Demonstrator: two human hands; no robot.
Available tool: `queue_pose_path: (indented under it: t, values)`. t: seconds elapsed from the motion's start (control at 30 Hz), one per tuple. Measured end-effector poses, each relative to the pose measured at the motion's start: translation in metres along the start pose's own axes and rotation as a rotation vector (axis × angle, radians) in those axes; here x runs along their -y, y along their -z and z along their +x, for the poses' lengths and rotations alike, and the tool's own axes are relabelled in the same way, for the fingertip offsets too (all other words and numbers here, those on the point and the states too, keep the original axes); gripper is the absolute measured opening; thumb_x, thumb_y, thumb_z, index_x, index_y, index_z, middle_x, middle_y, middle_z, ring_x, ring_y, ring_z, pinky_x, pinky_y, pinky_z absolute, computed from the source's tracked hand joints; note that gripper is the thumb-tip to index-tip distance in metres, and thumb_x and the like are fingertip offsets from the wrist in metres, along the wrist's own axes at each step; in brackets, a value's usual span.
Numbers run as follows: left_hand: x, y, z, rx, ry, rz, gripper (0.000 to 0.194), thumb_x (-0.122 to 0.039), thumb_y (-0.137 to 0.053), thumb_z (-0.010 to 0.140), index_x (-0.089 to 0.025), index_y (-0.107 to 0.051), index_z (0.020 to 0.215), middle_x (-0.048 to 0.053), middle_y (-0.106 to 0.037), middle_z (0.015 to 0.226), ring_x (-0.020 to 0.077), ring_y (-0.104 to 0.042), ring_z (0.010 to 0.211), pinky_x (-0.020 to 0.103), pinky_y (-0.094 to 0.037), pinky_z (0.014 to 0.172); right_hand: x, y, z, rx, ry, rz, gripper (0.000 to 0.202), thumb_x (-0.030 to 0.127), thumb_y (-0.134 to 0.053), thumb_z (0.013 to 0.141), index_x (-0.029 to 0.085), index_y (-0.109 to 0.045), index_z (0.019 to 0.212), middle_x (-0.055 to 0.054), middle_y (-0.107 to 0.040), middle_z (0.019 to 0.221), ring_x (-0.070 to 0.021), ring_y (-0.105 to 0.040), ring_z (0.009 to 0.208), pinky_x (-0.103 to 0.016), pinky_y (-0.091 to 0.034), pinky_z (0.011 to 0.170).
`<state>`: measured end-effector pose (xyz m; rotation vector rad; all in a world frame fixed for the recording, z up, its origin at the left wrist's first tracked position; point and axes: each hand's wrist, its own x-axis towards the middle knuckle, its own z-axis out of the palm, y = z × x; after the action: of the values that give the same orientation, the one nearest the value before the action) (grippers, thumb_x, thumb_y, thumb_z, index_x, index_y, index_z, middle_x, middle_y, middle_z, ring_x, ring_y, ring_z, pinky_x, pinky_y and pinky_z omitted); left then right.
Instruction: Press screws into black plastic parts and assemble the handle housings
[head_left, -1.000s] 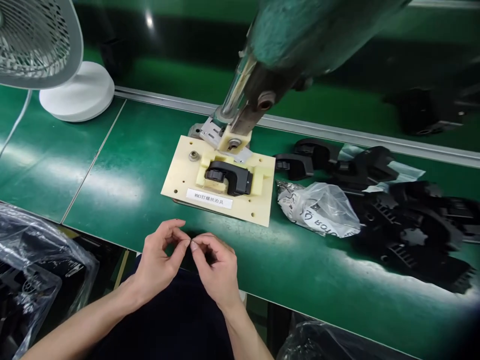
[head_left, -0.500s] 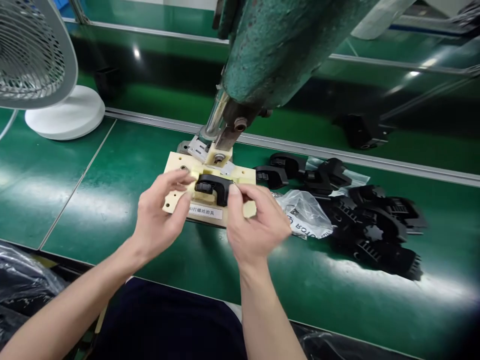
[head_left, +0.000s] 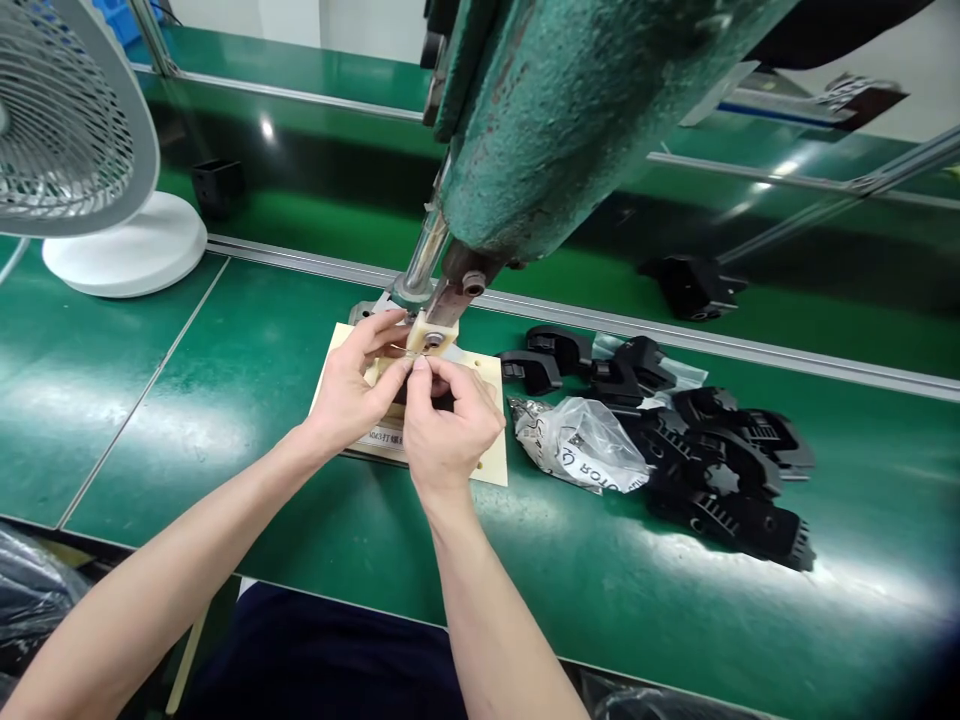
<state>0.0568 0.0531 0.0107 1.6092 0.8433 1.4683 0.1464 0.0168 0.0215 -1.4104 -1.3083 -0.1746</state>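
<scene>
"What's done so far?"

"The black part (head_left: 401, 396) is in the yellow plate (head_left: 491, 462), in the middle of the green desk (head_left: 277, 340). I think putting it there is done. Only a dark bit peeks out between the hands."

"And what's left?"

"The hands are busy there, so I guess the work on it isn't finished. The pictures don't show how much is left. More black parts (head_left: 712, 470) lie off the plate, at three to four o'clock, past the clear bag (head_left: 600, 445). (That bag is all crinkly!) I can't tell if those are done."

"Where are the hands?"

"The left hand (head_left: 356, 385) is at ten o'clock of the black part, and the right hand (head_left: 450, 425) is at four o'clock. Both reach in by the yellow block (head_left: 435, 335), at one o'clock, under the big green machine arm (head_left: 577, 130)."

"Is each grip apart or together?"

"The fingertips bunch up so close that I can't tell, for either grip. They could be pinching something tiny, but I can't see."

"What's different from the earlier picture?"

"Half a second ago the hands were wider apart, one on each side, and the black part showed well. Now they're close together and cover most of it."
</scene>
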Motion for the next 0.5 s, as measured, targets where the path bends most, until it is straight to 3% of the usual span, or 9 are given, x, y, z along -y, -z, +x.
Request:
queue_pose_path:
  t: [0.27,0.5]
  values:
    - [0.009,0.001,0.006,-0.013,-0.168,0.12,0.034,-0.021,-0.058,0.085,-0.017,-0.054,0.118,0.007,-0.071,0.103,0.0178,-0.07,0.093,0.03,-0.057,0.084,-0.001,-0.007,-0.005,-0.07,-0.03,-0.078,0.019,0.022,-0.053,0.091,0.017,-0.064,0.076,-0.002,-0.067,0.066,-0.0147,-0.06,0.06,-0.031,-0.043,0.068]
    - [0.011,-0.005,0.005,-0.05,-0.157,0.123,0.038,-0.023,-0.058,0.085,-0.016,-0.05,0.122,0.007,-0.07,0.099,0.0167,-0.069,0.09,0.028,-0.056,0.08,-0.006,-0.012,-0.004,-0.155,0.099,-0.163,0.014,0.017,-0.054,0.09,0.018,-0.06,0.077,-0.003,-0.069,0.069,-0.0166,-0.064,0.066,-0.032,-0.043,0.073]
